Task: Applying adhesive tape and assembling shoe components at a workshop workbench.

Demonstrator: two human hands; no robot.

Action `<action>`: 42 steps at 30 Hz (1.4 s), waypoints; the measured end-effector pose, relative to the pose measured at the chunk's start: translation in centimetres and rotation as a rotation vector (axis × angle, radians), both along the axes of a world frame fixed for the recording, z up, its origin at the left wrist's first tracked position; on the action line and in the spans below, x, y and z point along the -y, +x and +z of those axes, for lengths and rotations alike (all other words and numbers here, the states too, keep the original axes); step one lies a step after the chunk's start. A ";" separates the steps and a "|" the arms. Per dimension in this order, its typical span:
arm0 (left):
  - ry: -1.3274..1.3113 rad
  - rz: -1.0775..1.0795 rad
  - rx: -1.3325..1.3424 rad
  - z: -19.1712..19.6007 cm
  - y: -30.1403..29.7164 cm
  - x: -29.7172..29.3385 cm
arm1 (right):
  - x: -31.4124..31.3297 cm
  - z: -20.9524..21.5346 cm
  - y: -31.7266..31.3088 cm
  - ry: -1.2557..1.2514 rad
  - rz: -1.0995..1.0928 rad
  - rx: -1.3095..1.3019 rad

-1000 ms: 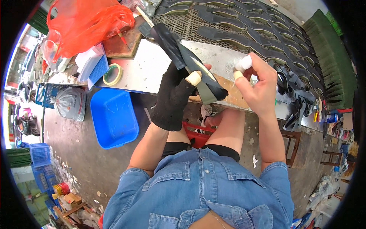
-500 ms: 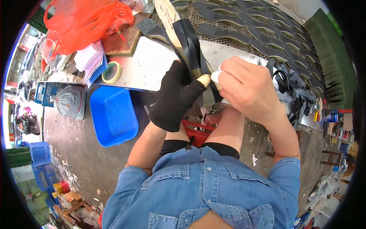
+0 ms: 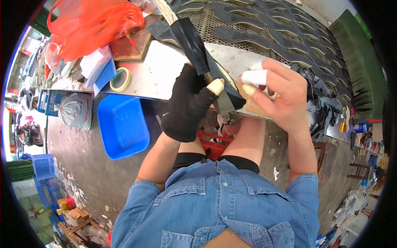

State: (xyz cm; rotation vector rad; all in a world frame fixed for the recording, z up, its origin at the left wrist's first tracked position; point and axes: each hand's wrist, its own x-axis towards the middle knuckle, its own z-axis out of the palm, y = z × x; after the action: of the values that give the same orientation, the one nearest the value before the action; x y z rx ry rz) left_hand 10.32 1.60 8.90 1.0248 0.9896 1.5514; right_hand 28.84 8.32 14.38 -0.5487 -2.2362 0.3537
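Note:
My left hand (image 3: 185,103), in a black fingerless glove with a cream cover on the thumb, is closed round a shoe last (image 3: 166,11). The last is cream-coloured and slants up to the left. A glossy black strap (image 3: 191,45) wraps it, and a dark sole-shaped piece (image 3: 236,99) lies along its lower part. Beneath my left thumb hangs a grey-green flat strip (image 3: 224,104). Just right of the last, my right hand (image 3: 283,93) is apart from it, fingers bent and loosely separated. Its thumb has a cream cover, and white wrapping covers two fingers. I see nothing between them.
Rows of dark shoe soles (image 3: 240,34) lie on a perforated rack behind the pale worktop (image 3: 155,74). Black strap scraps (image 3: 320,107) are heaped at right. Left are a tape roll (image 3: 128,78), a red plastic bag (image 3: 93,27) and a blue basin (image 3: 124,126) below the edge.
My right hand has drawn away from the last to the right, and its fingers have loosened. The last has tilted and shifted slightly left and down in my left hand.

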 end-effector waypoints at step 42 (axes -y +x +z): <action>0.270 0.214 -0.536 -0.4 0.5 0.5 | 2.3 -2.1 -1.6 -0.600 -0.119 -0.370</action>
State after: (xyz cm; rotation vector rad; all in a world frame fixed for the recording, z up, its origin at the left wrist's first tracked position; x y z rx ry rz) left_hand 10.82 1.05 8.51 1.6237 1.3081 1.6497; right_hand 27.22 6.01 12.24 -0.8426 -1.7145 0.9925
